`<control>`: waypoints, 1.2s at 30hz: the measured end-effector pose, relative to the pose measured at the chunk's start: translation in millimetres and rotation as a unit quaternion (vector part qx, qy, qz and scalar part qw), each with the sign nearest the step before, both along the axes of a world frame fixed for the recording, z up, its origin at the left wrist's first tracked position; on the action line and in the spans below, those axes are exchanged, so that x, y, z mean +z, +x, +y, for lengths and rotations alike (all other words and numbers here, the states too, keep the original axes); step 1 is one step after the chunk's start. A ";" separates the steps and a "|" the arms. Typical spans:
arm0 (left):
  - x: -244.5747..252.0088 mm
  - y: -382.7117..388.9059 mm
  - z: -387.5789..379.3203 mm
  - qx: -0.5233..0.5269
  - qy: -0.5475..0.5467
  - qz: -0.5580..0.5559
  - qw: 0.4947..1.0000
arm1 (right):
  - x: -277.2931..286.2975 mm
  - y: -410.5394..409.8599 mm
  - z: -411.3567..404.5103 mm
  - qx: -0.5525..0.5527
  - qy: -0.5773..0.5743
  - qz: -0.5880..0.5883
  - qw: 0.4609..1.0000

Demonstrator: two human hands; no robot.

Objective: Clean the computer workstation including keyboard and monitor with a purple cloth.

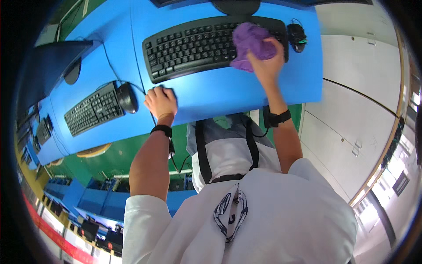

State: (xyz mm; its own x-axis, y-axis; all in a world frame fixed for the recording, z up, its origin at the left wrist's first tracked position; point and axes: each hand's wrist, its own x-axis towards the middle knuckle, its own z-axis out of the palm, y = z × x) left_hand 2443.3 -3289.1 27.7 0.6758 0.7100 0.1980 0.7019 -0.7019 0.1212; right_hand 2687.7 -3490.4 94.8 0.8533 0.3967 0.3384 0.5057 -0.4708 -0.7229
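Note:
My right hand grips a crumpled purple cloth. The cloth lies over the right part of a black keyboard, covering some of its keys. With fingers curled, my left hand rests on the blue desk below the keyboard's lower left corner. Nothing shows in that hand, though its underside is hidden. Just right of the keyboard lies a black computer mouse with a small green spot on its side. Both my wrists wear black straps.
A monitor stand rises behind the keyboard. To the left are a second keyboard, another mouse and a dark monitor, with cables across the desk. White cabinets stand beyond the desk's right edge. A round stool shows below the desk.

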 end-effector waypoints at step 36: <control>-1.3 -1.5 -2.3 0.016 -0.027 0.046 0.998 | 6.3 106.8 -46.8 -0.129 -0.095 -0.046 0.986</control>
